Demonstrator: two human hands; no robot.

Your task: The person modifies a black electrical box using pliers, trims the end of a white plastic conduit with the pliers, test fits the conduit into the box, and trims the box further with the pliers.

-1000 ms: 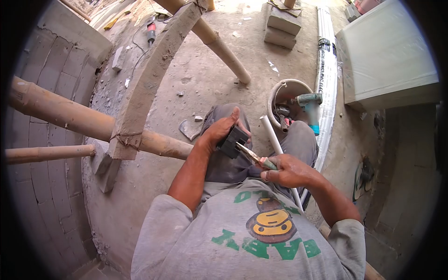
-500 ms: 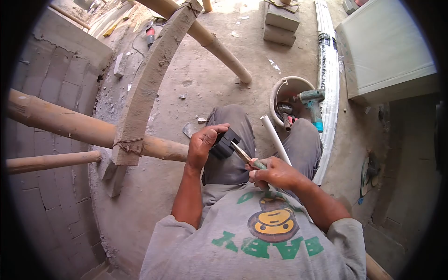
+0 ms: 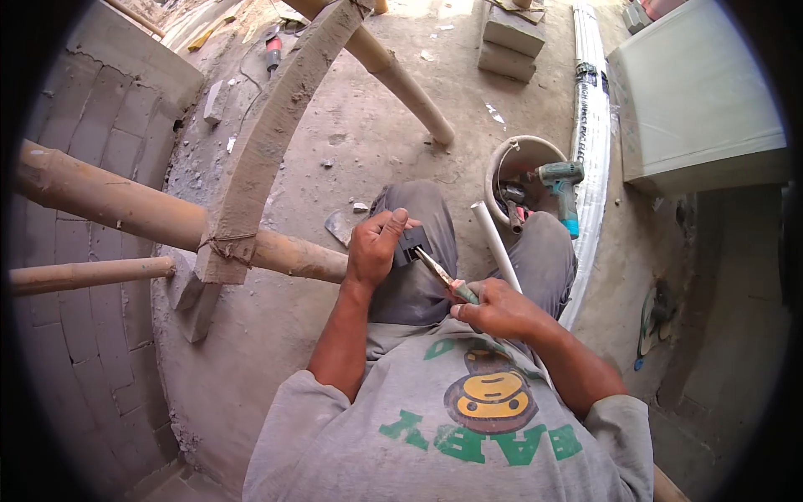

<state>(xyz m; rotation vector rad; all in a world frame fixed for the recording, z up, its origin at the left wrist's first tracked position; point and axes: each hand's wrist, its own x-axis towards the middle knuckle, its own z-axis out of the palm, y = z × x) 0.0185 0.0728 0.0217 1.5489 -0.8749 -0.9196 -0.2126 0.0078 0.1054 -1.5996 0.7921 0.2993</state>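
We grip angular black box (image 3: 411, 241), fingers of left hand (image 3: 374, 249) clamped on it; fingers of right hand (image 3: 500, 310) closed round red-and-green-handled pliers (image 3: 442, 276), metal nose at box.

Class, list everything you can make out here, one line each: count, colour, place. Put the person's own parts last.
black box: one, black, centre
pliers: one, red-green handles, tips at box
bucket: one, pale, right of centre
drill: one, teal, bucket's right rim
loose tools: several, mixed, inside bucket
short pipe: one, white, below bucket
pipe bundle: one, white, right
bamboo poles: several, tan, mostly left
plank: one, grey-brown, across poles
blocks: at least two, grey, top
corded tool: one, red-black, upper left
wall: one, grey, far left
left hand: one, bare, on box
right hand: one, bare, on pliers
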